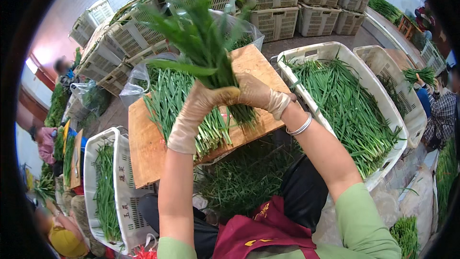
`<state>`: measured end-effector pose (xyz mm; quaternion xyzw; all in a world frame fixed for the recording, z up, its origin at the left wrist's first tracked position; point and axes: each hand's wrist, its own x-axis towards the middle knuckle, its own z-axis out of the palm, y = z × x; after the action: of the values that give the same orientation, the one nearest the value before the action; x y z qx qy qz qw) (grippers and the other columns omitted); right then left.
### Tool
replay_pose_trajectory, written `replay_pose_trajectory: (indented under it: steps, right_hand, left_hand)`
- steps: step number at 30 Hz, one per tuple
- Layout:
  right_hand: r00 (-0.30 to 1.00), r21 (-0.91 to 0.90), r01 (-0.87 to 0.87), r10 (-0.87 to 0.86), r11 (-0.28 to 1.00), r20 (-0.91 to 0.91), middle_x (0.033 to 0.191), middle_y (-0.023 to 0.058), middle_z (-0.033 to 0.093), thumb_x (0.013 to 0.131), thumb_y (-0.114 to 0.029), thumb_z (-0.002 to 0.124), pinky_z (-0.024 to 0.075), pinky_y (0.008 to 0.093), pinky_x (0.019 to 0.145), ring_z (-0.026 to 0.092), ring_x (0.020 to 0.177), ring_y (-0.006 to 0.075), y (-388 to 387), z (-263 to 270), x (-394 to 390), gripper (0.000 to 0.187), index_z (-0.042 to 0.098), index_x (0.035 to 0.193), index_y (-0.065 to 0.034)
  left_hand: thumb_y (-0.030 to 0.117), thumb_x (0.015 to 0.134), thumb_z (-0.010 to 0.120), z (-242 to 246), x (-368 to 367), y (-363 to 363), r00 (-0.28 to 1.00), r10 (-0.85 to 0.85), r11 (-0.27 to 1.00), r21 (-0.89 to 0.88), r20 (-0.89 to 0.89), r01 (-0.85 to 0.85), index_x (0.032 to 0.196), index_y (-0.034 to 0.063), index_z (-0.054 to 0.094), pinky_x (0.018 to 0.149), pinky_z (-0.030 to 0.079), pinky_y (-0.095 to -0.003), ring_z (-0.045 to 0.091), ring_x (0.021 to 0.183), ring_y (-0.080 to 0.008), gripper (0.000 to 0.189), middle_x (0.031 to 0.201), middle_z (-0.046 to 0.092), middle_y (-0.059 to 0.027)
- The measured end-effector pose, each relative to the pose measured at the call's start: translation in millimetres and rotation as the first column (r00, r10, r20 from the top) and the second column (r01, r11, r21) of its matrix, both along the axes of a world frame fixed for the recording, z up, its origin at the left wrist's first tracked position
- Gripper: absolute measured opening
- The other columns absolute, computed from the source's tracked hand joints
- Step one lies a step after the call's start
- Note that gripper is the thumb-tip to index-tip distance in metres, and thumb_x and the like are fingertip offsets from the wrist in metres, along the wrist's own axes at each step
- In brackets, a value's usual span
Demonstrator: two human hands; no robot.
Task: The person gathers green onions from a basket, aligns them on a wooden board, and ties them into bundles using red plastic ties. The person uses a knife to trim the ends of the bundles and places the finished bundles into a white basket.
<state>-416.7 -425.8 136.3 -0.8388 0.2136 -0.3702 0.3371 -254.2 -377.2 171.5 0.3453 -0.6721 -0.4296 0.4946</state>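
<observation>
My left hand (212, 97) and my right hand (255, 90), both in thin pale gloves, grip a bunch of green leafy stalks (212, 50), which look like garlic chives. The bunch tilts over a wooden board (258, 61); its leaf tips point up and away and are blurred, and its cut ends show below my right hand. More stalks lie in a pile (176, 93) on the board, beneath and beside my left hand, pale ends towards me. Something small and red shows at the board near my left wrist.
A white plastic crate (339, 135) full of stalks stands at the right, another crate (116, 172) at the lower left. Loose leaves (240, 180) lie below the board. Stacked crates (275, 21) stand beyond. Other people sit at both sides; one at the right holds a bunch.
</observation>
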Motion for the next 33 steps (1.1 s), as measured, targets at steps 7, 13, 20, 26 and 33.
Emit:
replay_pose_trajectory:
  steps: [7,13,20,26,33]
  right_hand:
    - [0.882,0.839,-0.391,0.414,0.377,0.225,0.076,0.0077,0.067,0.079,-0.021,0.074,0.0531,0.0267,0.063,0.065,0.068,0.0141,76.1,42.8,16.7,0.029,0.065,0.096,0.0007]
    - [0.828,0.906,-0.402,0.476,0.132,0.297,0.103,-0.0007,0.063,0.084,-0.037,0.071,0.0484,0.0235,0.077,0.057,0.09,0.0066,140.3,-45.9,11.0,0.051,0.058,0.12,-0.0024]
    - [0.944,0.787,0.026,0.244,0.616,-0.222,0.055,-0.0015,0.048,0.093,-0.027,0.056,0.0317,0.0224,0.047,0.038,0.048,0.0057,186.7,-55.3,-24.9,0.028,0.072,0.088,-0.0047]
    - [0.881,-0.201,0.207,-0.272,0.957,-0.388,0.127,0.0106,0.051,0.053,-0.031,0.085,0.0415,0.0376,0.096,0.05,0.11,0.0261,237.1,-33.6,14.2,0.095,0.046,0.135,-0.0047]
    - [0.929,0.148,-0.077,0.017,0.986,0.369,0.101,0.012,0.068,0.082,-0.023,0.068,0.0491,0.0398,0.091,0.063,0.102,0.0269,253.7,-83.6,83.4,0.029,0.066,0.102,-0.0021]
  left_hand:
    - [0.009,0.083,0.061,10.5,30.0,51.5,0.68,0.093,0.974,0.209,-0.727,0.091,0.112,-0.0042,0.056,0.101,0.044,-0.05,0.062,0.106,-0.035,0.032,0.082,0.065,-0.0126]
    - [0.009,0.09,0.056,-51.8,87.8,136.1,0.435,0.292,0.947,0.196,-0.851,-0.253,0.103,0.0032,0.059,0.097,0.044,-0.0621,0.066,0.098,-0.0275,0.015,0.08,0.064,-0.0056]
    - [0.01,0.092,0.055,-93.9,156.9,256.6,0.008,0.559,0.681,0.453,-0.829,-0.575,0.109,0.001,0.055,0.089,0.052,-0.0425,0.051,0.066,-0.0146,0.019,0.074,0.051,-0.0018]
    - [0.014,0.096,0.053,-78.2,161.3,299.6,-0.128,0.622,0.505,0.52,-0.773,-0.689,0.111,-0.0006,0.055,0.09,0.053,-0.0436,0.051,0.065,-0.0154,0.021,0.071,0.05,-0.0028]
    - [0.015,0.094,0.057,-94.7,159.9,310.7,-0.206,0.661,0.506,0.631,-0.721,-0.588,0.103,-0.0001,0.055,0.09,0.054,-0.0466,0.054,0.063,-0.0159,0.017,0.068,0.05,-0.0038]
